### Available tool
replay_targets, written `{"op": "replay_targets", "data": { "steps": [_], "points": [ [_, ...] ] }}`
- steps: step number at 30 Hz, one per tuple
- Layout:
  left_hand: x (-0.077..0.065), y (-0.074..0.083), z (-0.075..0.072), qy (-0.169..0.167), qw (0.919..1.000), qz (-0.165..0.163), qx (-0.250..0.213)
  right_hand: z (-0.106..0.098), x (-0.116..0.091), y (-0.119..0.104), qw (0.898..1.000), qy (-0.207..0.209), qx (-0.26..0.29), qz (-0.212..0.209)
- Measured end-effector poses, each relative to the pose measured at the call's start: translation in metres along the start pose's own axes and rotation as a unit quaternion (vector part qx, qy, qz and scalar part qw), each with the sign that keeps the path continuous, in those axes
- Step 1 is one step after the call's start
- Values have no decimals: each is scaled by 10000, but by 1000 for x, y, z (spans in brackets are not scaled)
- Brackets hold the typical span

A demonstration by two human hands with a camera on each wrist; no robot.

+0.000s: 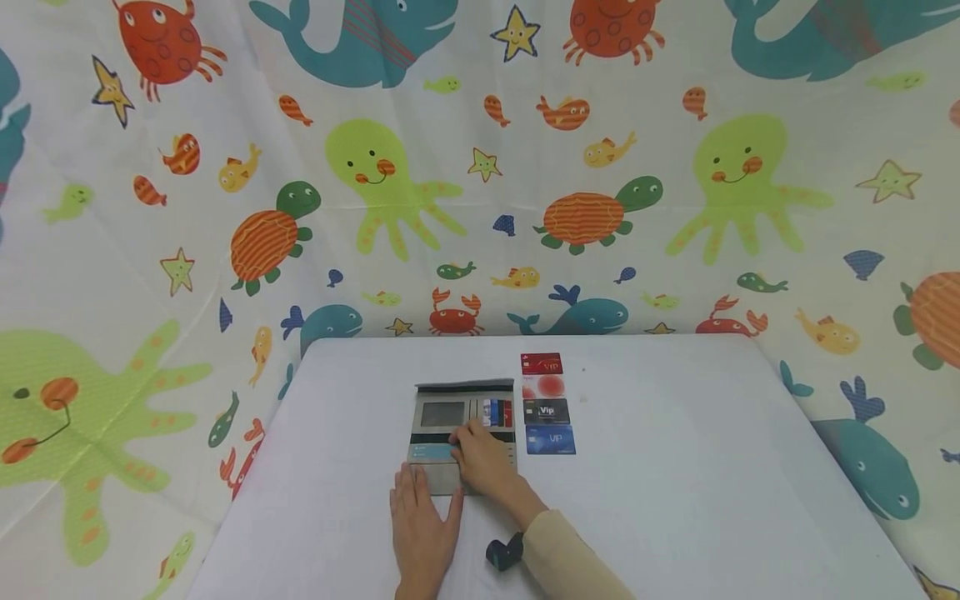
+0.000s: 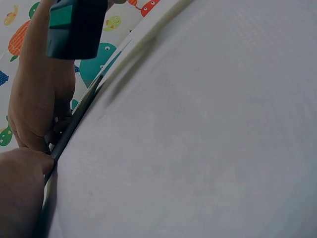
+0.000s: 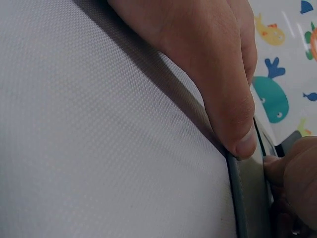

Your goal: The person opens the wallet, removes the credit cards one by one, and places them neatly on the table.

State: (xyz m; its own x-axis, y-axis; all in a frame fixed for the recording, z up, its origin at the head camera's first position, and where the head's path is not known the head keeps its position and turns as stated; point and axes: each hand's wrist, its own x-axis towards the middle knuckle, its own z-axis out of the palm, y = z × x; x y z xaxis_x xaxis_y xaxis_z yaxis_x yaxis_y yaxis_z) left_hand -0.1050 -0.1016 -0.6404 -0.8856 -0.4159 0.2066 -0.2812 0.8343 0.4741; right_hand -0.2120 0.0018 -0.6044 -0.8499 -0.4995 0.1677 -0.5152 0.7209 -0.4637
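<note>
An opened grey wallet (image 1: 424, 421) lies flat on the white table, with several cards (image 1: 497, 413) in its right-hand slots. A light blue card (image 1: 431, 452) shows across its lower pocket. My left hand (image 1: 424, 529) rests straight-fingered on the wallet's lower left corner, its thumb along the front edge. Curled over the lower right half, my right hand (image 1: 486, 463) has its fingertips at the light blue card's right end, pinching it; the palm hides that part. In the right wrist view the left thumb (image 3: 245, 144) presses the wallet's edge.
To the right of the wallet, a red VIP card (image 1: 542, 363), a white and red card (image 1: 543, 386), a black Vip card (image 1: 546, 411) and a blue VIP card (image 1: 551, 440) lie in a column. A dark wrist camera (image 1: 504, 552) sits under the right forearm.
</note>
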Motion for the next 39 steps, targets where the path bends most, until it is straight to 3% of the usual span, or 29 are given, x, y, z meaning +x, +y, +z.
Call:
{"op": "replay_targets", "data": {
  "steps": [17, 39],
  "points": [
    [-1, 0, 0, 7, 10000, 20, -5, 6, -1, 2, 9999, -20, 110, 56],
    [1, 2, -2, 24, 10000, 2, 50, 8, -2, 5, 9996, 269, 34, -114]
  ]
}}
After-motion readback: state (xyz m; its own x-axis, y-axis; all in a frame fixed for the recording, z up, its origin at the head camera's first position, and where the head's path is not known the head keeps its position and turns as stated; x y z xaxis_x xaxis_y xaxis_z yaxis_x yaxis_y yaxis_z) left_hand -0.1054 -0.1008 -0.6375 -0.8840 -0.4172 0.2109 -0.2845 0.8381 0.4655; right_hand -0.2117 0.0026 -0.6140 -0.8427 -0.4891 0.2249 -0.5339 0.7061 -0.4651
